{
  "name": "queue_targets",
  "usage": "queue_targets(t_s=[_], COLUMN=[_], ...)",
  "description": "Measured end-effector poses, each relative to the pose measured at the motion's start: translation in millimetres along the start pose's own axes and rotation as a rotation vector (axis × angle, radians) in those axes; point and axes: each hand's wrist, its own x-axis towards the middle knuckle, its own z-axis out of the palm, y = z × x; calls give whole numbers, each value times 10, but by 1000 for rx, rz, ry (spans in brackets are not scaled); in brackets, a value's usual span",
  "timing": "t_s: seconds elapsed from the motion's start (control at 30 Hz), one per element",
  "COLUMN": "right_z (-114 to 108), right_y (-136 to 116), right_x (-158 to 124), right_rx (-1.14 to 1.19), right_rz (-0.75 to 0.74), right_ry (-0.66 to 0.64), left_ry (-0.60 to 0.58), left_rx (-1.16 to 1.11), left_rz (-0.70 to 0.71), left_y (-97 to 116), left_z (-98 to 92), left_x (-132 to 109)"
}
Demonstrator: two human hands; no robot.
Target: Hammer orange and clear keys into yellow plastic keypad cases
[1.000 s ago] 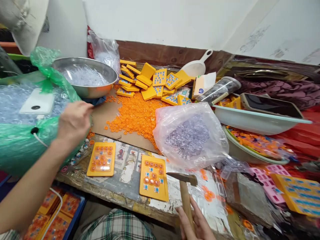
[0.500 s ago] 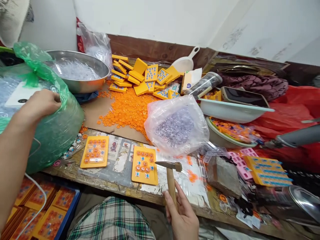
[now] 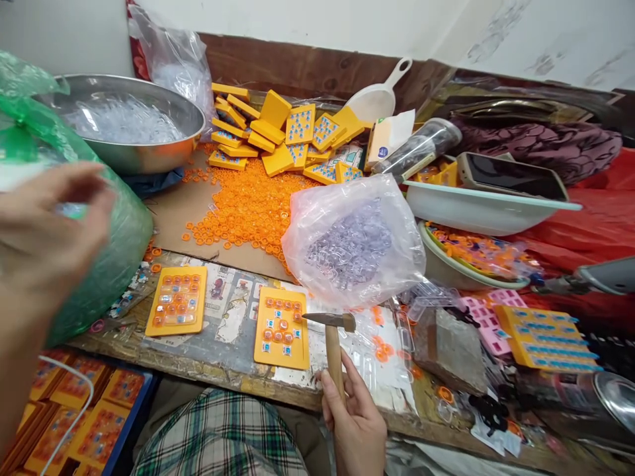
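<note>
My right hand is wrapped round the wooden handle of a small hammer, its metal head just right of a yellow tile board. That board carries orange and clear rounded pieces and small blue squares. A second yellow board, more fully covered, lies to its left on the bench. My left hand is smeared by motion in front of a green plastic bag at the far left. Its fingers look curled, but whether they hold anything cannot be made out.
Behind lie a heap of small orange rings and stacked yellow boards. A metal bowl of clear pieces stands back left. A clear bag sits mid-bench, with a metal block to its right. A blue crate is below left.
My left hand has moved off the green bag's top, toward the left and nearer the camera. The view has shifted slightly. My right hand keeps its grip on the hammer.
</note>
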Motion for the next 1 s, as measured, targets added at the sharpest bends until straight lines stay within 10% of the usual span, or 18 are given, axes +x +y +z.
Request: queue_targets(t_s=[0.17, 0.3, 1.0], right_z=[5, 8, -17], right_y=[-18, -18, -134], right_x=[-27, -84, -41], right_rx=[-29, -74, -589], right_rz=[3, -1, -802], right_ry=[5, 18, -329], left_ry=[-377, -528, -799], left_rx=[-371, -320, -651], left_rz=[536, 525, 112], left_y=[643, 555, 950], left_z=[802, 1137, 1049], left_x=[-1146, -1647, -1715])
